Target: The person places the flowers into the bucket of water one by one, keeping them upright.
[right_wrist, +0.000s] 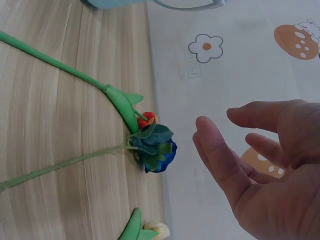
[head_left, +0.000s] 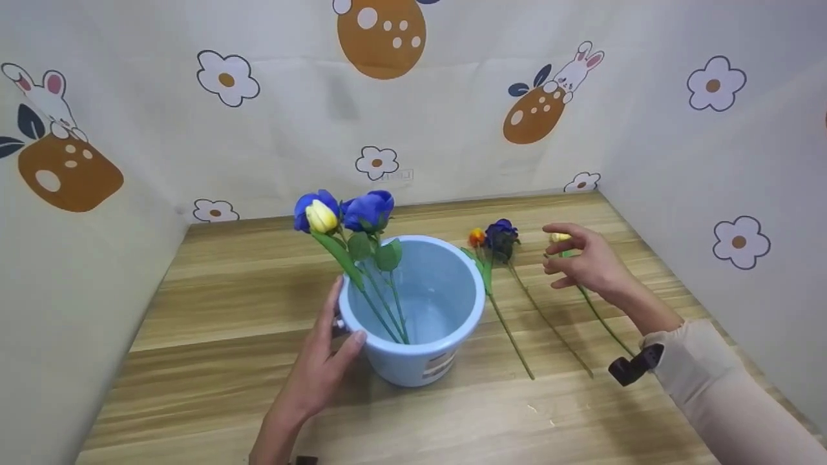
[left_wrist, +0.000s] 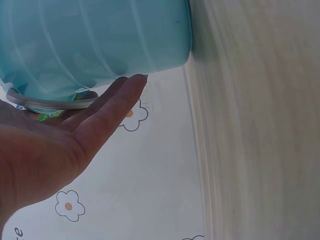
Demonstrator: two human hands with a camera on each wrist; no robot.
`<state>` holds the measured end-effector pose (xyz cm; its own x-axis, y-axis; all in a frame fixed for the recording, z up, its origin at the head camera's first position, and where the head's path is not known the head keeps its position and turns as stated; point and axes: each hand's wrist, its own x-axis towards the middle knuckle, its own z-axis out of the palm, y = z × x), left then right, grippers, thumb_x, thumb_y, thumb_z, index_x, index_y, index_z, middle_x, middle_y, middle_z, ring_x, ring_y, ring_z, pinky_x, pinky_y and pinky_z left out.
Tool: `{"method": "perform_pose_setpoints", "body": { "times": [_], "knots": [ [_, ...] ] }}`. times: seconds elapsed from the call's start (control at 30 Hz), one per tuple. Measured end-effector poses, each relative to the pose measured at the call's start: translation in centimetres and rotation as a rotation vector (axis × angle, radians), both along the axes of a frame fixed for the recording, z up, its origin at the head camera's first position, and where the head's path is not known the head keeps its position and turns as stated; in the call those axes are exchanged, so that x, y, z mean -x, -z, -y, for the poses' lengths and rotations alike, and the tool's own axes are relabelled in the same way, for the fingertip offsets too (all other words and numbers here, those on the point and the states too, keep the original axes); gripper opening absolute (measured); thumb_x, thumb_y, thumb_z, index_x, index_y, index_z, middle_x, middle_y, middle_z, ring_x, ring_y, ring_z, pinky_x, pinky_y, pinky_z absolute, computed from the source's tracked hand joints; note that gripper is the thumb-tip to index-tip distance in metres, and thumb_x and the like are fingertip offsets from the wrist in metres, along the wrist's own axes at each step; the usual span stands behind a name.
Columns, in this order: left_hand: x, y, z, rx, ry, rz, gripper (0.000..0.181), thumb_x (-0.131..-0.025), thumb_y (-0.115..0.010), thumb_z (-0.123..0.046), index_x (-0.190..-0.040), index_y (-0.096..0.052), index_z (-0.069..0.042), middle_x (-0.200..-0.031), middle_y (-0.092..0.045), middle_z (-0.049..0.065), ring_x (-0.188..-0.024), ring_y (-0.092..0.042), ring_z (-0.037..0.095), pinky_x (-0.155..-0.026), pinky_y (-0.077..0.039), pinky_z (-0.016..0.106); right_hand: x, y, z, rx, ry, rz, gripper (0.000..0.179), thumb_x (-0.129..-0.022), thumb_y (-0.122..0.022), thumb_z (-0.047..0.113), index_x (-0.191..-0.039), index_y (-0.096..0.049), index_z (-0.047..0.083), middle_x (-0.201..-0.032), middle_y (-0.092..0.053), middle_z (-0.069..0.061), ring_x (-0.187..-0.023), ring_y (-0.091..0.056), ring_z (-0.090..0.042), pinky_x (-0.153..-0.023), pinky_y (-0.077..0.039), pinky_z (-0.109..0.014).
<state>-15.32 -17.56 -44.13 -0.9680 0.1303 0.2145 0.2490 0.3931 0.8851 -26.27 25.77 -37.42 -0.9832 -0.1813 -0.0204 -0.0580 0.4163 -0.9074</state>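
Observation:
My left hand [head_left: 320, 365] rests against the left side of a light blue bucket [head_left: 418, 371], its thumb near the rim. Its fairly straight fingers touch the bucket wall [left_wrist: 100, 40] in the left wrist view. Two blue roses [head_left: 369, 210] and a yellow tulip [head_left: 321, 217] lean in the bucket toward its left rim. My right hand [head_left: 591, 263] hovers with parted fingers over a pale yellow tulip [head_left: 604, 320], partly hiding it, and holds nothing. Left of that hand, a dark blue rose [head_left: 501, 239] and an orange tulip [head_left: 477, 237] lie on the table.
The wood-grain table [head_left: 226, 336] meets a printed cloth wall [head_left: 284, 142] at the back, with more cloth at both sides. A handle [left_wrist: 55, 104] hangs along the bucket's side. The flowers' stems run toward the table's front right.

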Motion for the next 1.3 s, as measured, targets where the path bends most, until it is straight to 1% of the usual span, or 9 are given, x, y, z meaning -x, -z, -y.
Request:
{"method": "perform_pose_setpoints", "body": {
  "times": [0.13,0.27,0.37,0.5,0.57,0.73,0.9,1.1,1.3],
  "knots": [
    [0.0,0.0,0.0,0.003,-0.002,0.003,0.082,-0.105,-0.059,-0.037,-0.17,-0.01,-0.039,-0.176,-0.026,0.008,-0.153,-0.041,0.037,-0.123,-0.039,0.061,0.0,0.2,-0.4,-0.015,-0.002,0.007,0.071,-0.097,-0.068,0.0,-0.162,-0.039,0.004,-0.125,-0.057,-0.024,-0.09,-0.074,-0.014,-0.071,-0.068,-0.034],
    [-0.1,0.0,0.0,0.002,0.0,-0.007,0.081,-0.106,-0.059,-0.037,-0.171,-0.01,-0.038,-0.176,-0.025,0.011,-0.153,-0.041,0.039,-0.122,-0.04,0.062,-0.1,0.4,-0.8,-0.019,-0.007,0.019,0.073,-0.097,-0.068,0.001,-0.163,-0.037,0.005,-0.124,-0.058,-0.022,-0.09,-0.074,-0.014,-0.07,-0.068,-0.034],
    [-0.1,0.0,0.0,0.001,0.002,-0.026,0.08,-0.106,-0.058,-0.035,-0.171,-0.012,-0.033,-0.175,-0.026,0.014,-0.152,-0.043,0.041,-0.121,-0.041,0.063,-0.2,0.6,-1.1,-0.017,-0.009,0.034,0.074,-0.097,-0.068,0.001,-0.163,-0.036,0.004,-0.124,-0.057,-0.022,-0.089,-0.075,-0.014,-0.07,-0.068,-0.034],
    [-0.1,-0.1,0.0,0.0,0.005,-0.042,0.079,-0.106,-0.058,-0.033,-0.171,-0.014,-0.03,-0.174,-0.029,0.014,-0.149,-0.046,0.039,-0.119,-0.044,0.06,-0.2,0.8,-1.6,-0.018,-0.009,0.05,0.072,-0.097,-0.068,0.001,-0.162,-0.036,0.003,-0.122,-0.057,-0.023,-0.086,-0.075,-0.014,-0.071,-0.068,-0.034],
    [-0.1,-0.2,0.0,-0.003,0.006,-0.039,0.079,-0.106,-0.058,-0.033,-0.171,-0.015,-0.03,-0.173,-0.031,0.013,-0.148,-0.047,0.038,-0.119,-0.045,0.059,-0.2,1.0,-1.9,-0.025,-0.006,0.054,0.072,-0.098,-0.067,0.001,-0.162,-0.036,0.003,-0.122,-0.057,-0.023,-0.086,-0.075,-0.014,-0.071,-0.068,-0.034],
    [0.0,-0.3,0.0,-0.001,0.003,-0.024,0.079,-0.106,-0.058,-0.032,-0.171,-0.014,-0.031,-0.174,-0.029,0.013,-0.15,-0.045,0.038,-0.12,-0.044,0.06,-0.2,1.5,-2.4,-0.059,0.001,0.065,0.071,-0.098,-0.067,0.003,-0.162,-0.036,0.003,-0.127,-0.057,-0.028,-0.088,-0.074,-0.016,-0.072,-0.068,-0.034],
    [0.0,-0.2,0.0,-0.003,0.003,-0.019,0.079,-0.106,-0.058,-0.034,-0.171,-0.013,-0.032,-0.175,-0.027,0.012,-0.151,-0.044,0.038,-0.12,-0.043,0.06,-0.3,1.8,-3.0,-0.085,0.002,0.087,0.067,-0.098,-0.065,0.002,-0.159,-0.039,-0.002,-0.127,-0.057,-0.029,-0.09,-0.072,-0.018,-0.074,-0.068,-0.037],
    [0.0,-0.1,0.0,0.001,0.003,-0.032,0.079,-0.106,-0.058,-0.035,-0.171,-0.013,-0.032,-0.176,-0.025,0.012,-0.153,-0.041,0.04,-0.122,-0.04,0.062,-0.3,2.3,-3.6,-0.112,0.004,0.098,0.062,-0.096,-0.065,-0.001,-0.154,-0.044,-0.007,-0.117,-0.059,-0.023,-0.086,-0.071,-0.02,-0.072,-0.068,-0.038],
    [0.0,0.0,0.0,0.002,0.003,-0.036,0.08,-0.106,-0.059,-0.033,-0.171,-0.013,-0.032,-0.176,-0.025,0.011,-0.153,-0.041,0.04,-0.121,-0.041,0.061,-0.4,2.6,-4.4,-0.145,0.009,0.138,0.061,-0.096,-0.068,0.0,-0.152,-0.045,-0.009,-0.116,-0.064,-0.022,-0.083,-0.07,-0.019,-0.071,-0.068,-0.038]
  ]
}}
